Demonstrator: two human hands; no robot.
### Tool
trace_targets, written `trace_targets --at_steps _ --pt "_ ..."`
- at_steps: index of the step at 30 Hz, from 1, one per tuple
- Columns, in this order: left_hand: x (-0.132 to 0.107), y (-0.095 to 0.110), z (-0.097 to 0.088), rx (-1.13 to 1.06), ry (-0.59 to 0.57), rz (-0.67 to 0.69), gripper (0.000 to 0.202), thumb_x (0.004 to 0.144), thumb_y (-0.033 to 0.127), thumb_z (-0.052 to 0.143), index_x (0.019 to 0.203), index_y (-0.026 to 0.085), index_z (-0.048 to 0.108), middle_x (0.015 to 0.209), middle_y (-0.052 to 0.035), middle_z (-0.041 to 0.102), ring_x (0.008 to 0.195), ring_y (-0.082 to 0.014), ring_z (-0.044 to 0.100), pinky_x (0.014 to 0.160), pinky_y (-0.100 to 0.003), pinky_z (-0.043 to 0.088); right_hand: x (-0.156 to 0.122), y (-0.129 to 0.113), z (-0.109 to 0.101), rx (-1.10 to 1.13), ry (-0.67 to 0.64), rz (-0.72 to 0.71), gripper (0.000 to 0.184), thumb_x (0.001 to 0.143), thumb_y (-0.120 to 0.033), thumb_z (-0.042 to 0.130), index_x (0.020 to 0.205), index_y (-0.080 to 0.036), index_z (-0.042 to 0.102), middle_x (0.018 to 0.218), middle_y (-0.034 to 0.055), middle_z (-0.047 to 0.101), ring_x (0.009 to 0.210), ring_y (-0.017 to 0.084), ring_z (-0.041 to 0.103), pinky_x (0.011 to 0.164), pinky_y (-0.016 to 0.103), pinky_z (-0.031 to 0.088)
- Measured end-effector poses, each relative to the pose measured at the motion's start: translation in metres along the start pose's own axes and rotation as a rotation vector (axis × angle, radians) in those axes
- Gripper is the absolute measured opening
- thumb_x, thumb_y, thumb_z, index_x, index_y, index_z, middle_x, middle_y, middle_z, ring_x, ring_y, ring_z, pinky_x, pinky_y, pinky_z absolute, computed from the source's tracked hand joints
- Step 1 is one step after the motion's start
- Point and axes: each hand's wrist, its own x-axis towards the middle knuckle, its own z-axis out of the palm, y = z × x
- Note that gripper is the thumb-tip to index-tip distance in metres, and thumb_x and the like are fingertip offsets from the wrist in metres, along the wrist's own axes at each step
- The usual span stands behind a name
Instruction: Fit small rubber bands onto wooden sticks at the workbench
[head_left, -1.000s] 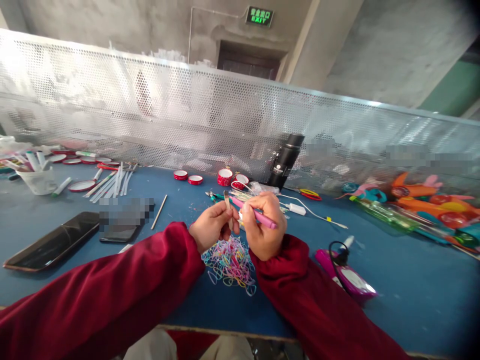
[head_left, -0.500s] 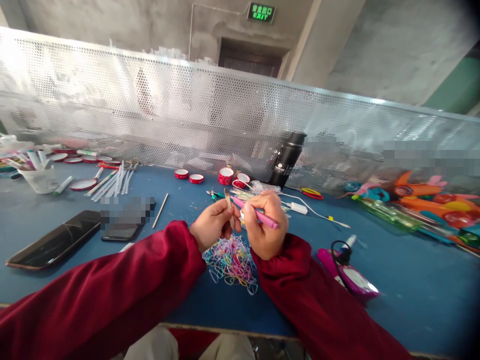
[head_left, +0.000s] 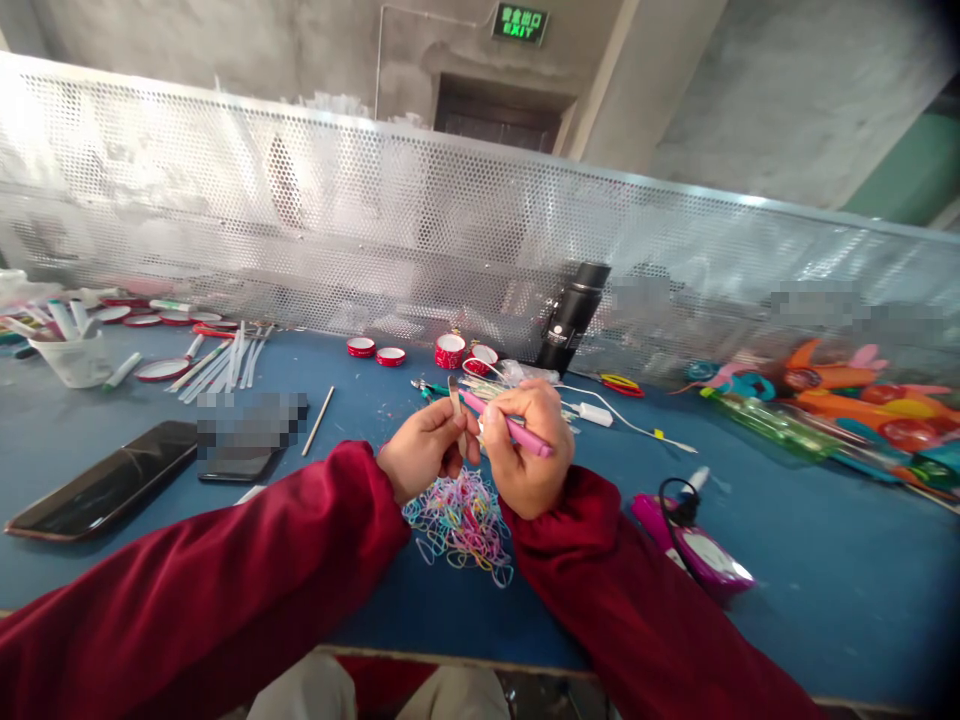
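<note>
My left hand [head_left: 424, 450] is closed, pinching a short flat wooden stick [head_left: 455, 402] upright between thumb and fingers; its top end looks dark. In my right hand [head_left: 529, 445] is a pink marker pen [head_left: 529, 438], gripped like a writing tool and slanting up to the left. The pen's front end is close to the stick; whether they touch I cannot tell. Below both hands lies a loose pile of coloured rubber bands [head_left: 469, 530] on the blue table [head_left: 442, 620].
Two phones [head_left: 105, 480] and a thin stick [head_left: 319, 420] lie to the left, near a white cup [head_left: 73, 358] of markers. Red round tins [head_left: 450, 350] and a black bottle [head_left: 574, 318] stand behind. On the right are a magenta packet [head_left: 694, 545] and colourful toys [head_left: 862, 395].
Both hands keep almost the same pose, with the stick and the marker pen still in them. The whole view has shifted very slightly.
</note>
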Motion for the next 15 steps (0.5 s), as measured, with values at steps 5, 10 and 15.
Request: trace_targets --at_steps 5,10,15 --pt "-0.0006 0.0003 -0.0003 0.010 0.000 0.003 0.026 0.088 0.041 0.048 0.080 0.017 0.048 0.053 0.0038 0.052 0.037 -0.0054 0.039 0.040 -0.019 0.023 0.0000 0.0001 -0.0006 -0.010 0.015 -0.008 0.011 0.079 -0.012 0.056 0.077 -0.022 0.052 0.071 -0.0027 0.062 0.068 0.015 0.058 0.088 0.043 0.044" --pt "-0.0002 -0.0015 -0.0011 0.016 0.000 0.003 0.026 0.088 0.042 0.048 0.079 0.017 0.048 0.054 0.0039 0.053 0.037 -0.0051 0.039 0.040 -0.020 0.023 0.0005 -0.0006 -0.0013 -0.021 -0.014 -0.009 0.011 0.079 -0.012 0.057 0.078 -0.022 0.051 0.069 -0.0026 0.061 0.067 0.016 0.057 0.087 0.044 0.044" --pt "-0.0001 -0.0018 -0.0007 -0.002 -0.016 0.003 0.024 0.089 0.039 0.046 0.081 0.017 0.047 0.056 0.0033 0.054 0.037 -0.0051 0.039 0.039 -0.020 0.022 0.0010 -0.0012 -0.0023 -0.027 0.008 0.000 0.010 0.079 -0.013 0.056 0.077 -0.022 0.052 0.070 -0.0022 0.062 0.068 0.016 0.059 0.088 0.044 0.043"
